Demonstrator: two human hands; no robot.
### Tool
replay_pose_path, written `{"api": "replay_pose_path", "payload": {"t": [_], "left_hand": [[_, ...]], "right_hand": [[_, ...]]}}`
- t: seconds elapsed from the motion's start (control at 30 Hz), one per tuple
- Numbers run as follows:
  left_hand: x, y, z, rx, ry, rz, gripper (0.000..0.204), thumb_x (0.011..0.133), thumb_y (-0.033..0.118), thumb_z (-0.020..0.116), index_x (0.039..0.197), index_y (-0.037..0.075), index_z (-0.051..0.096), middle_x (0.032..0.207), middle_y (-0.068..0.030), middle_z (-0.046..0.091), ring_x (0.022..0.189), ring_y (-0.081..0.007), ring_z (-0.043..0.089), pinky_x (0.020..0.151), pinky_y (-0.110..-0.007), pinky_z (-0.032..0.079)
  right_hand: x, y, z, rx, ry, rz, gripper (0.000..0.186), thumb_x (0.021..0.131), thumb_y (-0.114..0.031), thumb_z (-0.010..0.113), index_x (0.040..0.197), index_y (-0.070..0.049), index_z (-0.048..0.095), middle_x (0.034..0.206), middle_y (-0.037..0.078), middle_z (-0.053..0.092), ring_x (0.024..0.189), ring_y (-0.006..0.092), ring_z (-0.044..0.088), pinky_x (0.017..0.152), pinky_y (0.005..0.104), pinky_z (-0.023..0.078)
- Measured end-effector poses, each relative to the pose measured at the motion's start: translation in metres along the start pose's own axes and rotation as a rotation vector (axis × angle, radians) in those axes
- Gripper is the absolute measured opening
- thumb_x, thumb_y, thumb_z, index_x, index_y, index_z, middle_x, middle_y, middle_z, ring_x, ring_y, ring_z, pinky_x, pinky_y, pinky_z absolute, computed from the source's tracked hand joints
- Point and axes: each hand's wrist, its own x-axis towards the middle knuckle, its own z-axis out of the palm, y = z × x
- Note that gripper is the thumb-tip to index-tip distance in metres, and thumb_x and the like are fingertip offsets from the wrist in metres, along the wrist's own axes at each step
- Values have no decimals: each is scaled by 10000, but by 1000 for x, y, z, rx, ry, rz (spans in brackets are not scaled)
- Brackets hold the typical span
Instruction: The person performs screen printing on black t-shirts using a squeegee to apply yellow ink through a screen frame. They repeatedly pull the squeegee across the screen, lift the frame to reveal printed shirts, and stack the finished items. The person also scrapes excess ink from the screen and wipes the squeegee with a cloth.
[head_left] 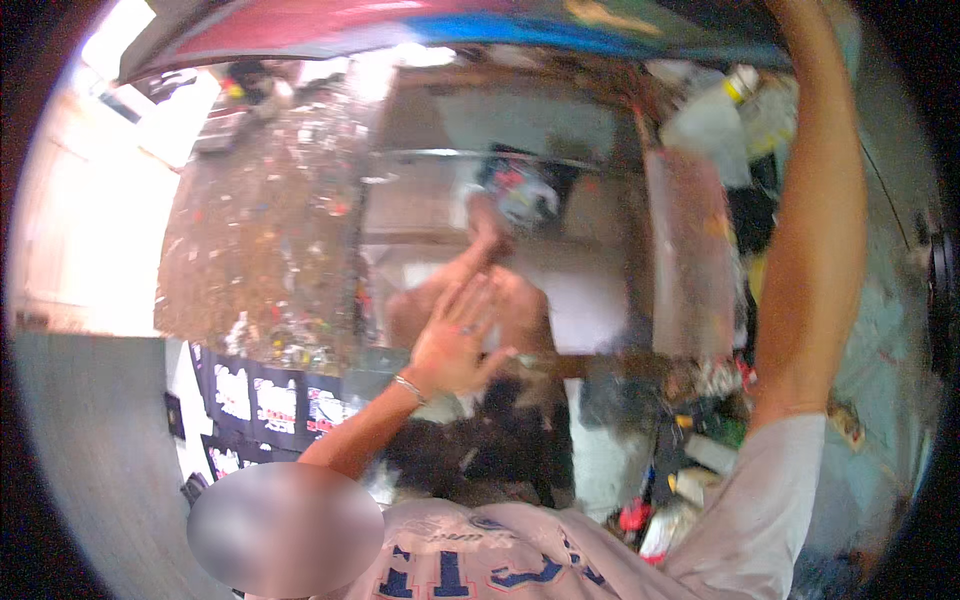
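Observation:
My left hand hangs in the middle of the view, over my bare legs. Its fingers are stretched out, and nothing is in them; a thin bracelet circles the wrist. My right arm is raised along the right side and runs past the top edge, so the right hand is out of the picture. Across the top stretches a red and blue sheet-like thing, blurred; whether the right hand touches it is hidden.
At left lies a brown surface speckled with paint or scraps. Dark printed panels stand below it. Beyond my foot sits a dark printed bundle. Mixed clutter fills the right side, with a yellow-capped container farther back.

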Motion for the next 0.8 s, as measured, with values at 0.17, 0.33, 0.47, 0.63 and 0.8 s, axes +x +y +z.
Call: {"api": "replay_pose_path", "payload": {"t": [0.17, 0.33, 0.47, 0.63, 0.8], "left_hand": [[6, 0, 4, -1, 54, 53, 714, 1012, 481, 541, 1529, 4, 420, 1628, -229, 336, 1557, -355, 229, 1270, -547, 139], [23, 23, 25, -111, 117, -11, 781, 1020, 453, 566, 1589, -3, 286, 1671, -245, 219, 1574, -371, 161, 1263, -551, 156], [76, 60, 48, -527, 239, -147, 834, 1029, 464, 562, 1621, 6, 194, 1699, -241, 118, 1580, -396, 95, 1271, -514, 137], [103, 77, 59, -657, 212, -214, 731, 1051, 416, 528, 1611, 19, 276, 1700, -212, 168, 1588, -342, 111, 1280, -453, 122], [121, 85, 62, -785, 133, -209, 730, 1072, 435, 483, 1611, 4, 244, 1697, -253, 113, 1582, -400, 64, 1279, -473, 101]], "right_hand": [[16, 92, 5, -177, -93, -96, 705, 973, -632, 517, 1395, -76, 615, 1322, 231, 653, 1234, 369, 618, 1080, 392, 416], [29, 60, 12, -25, -124, 23, 696, 956, -664, 528, 1263, -56, 672, 1196, 209, 699, 1154, 341, 661, 1014, 382, 454], [7, -32, -12, -49, 42, 4, 627, 949, -584, 545, 856, 3, 746, 769, 166, 700, 706, 243, 653, 681, 390, 473], [27, 16, 3, -43, -42, 100, 730, 932, -689, 483, 918, -24, 782, 841, 192, 734, 794, 321, 687, 797, 487, 506], [41, 34, -1, -65, -13, -34, 768, 869, -664, 507, 879, 61, 759, 921, 301, 730, 865, 413, 706, 824, 494, 519]]}}
